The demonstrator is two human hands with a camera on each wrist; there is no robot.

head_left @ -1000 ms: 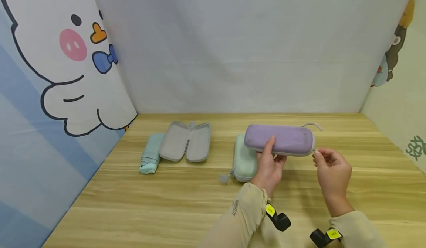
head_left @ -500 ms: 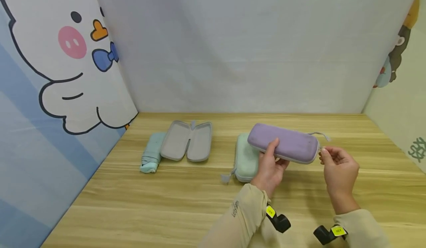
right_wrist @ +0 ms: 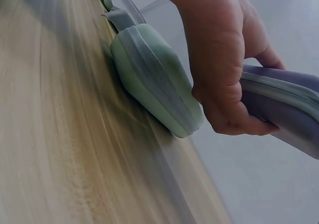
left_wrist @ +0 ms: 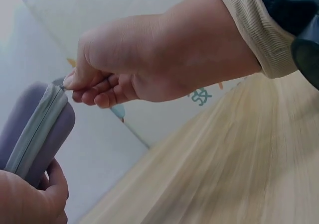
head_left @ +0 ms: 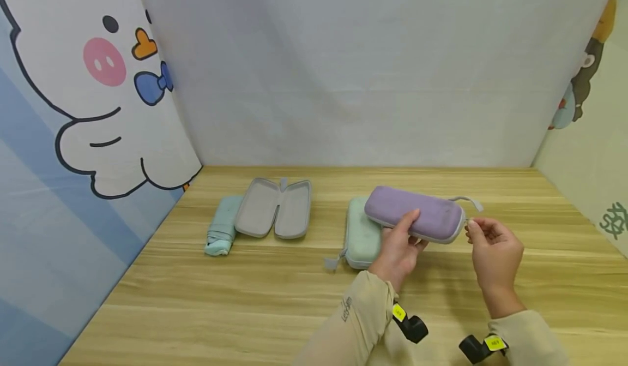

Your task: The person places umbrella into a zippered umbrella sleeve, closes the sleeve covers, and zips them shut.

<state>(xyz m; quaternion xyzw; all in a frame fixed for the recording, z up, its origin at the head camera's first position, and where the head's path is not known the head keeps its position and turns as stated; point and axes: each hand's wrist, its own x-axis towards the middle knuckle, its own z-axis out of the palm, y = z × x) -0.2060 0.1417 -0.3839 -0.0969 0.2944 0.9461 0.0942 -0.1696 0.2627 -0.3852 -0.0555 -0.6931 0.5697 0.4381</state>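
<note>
Head view: purple case held up, zip pull pinched at one end

On my feed, the left hand (head_left: 397, 249) grips the purple case (head_left: 432, 216) above the worktop (head_left: 221, 300), and the right hand (head_left: 496, 251) pinches at its end. A mint case (head_left: 362, 235) lies closed; a grey case (head_left: 257, 208) lies spread open beside a teal bundle (head_left: 224, 221).

In the left wrist view, I see right fingertips on the zip pull (left_wrist: 62, 87) and the visible seam (left_wrist: 40, 119) closed. I judge the zip near one end of its run; finished or unstarted, I can't tell.

In the right wrist view, the purple case's visible side looks closed too, apart from the mint case.
</note>
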